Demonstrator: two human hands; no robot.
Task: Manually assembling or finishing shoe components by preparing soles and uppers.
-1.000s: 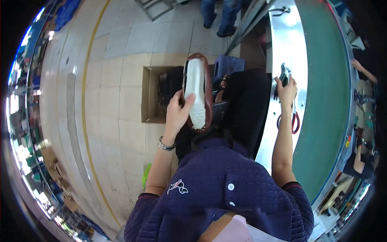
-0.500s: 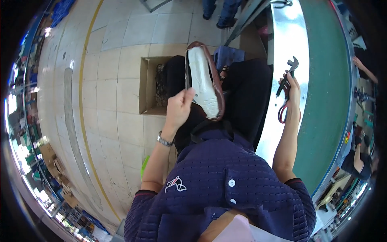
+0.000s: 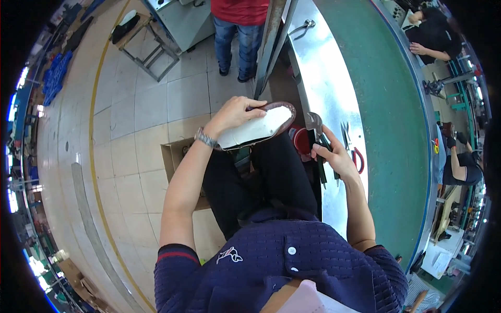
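A brown shoe upper (image 3: 290,123) wraps a last whose pale white underside (image 3: 255,128) faces up. My left hand (image 3: 235,113) is closed on its far edge and holds it above my lap, tilted with one end to the right. My right hand (image 3: 336,155) grips black-handled pliers (image 3: 314,122) by their handles. The metal jaws point away from me and sit close to the right end of the shoe without touching it. Red-handled scissors (image 3: 358,159) lie on the shiny metal ledge (image 3: 334,78) just beyond my right hand.
A second pair of pliers (image 3: 304,28) lies farther up the ledge, beside a green work surface (image 3: 396,172). Below the shoe are a red container (image 3: 301,141) and an open cardboard box (image 3: 169,161). Ahead stand a person (image 3: 240,41) in jeans and a stool (image 3: 148,49).
The shoe has swung from lengthwise to crosswise, and my left hand has shifted to its far edge. My right hand has brought the pliers from over the ledge leftward, close to the shoe.
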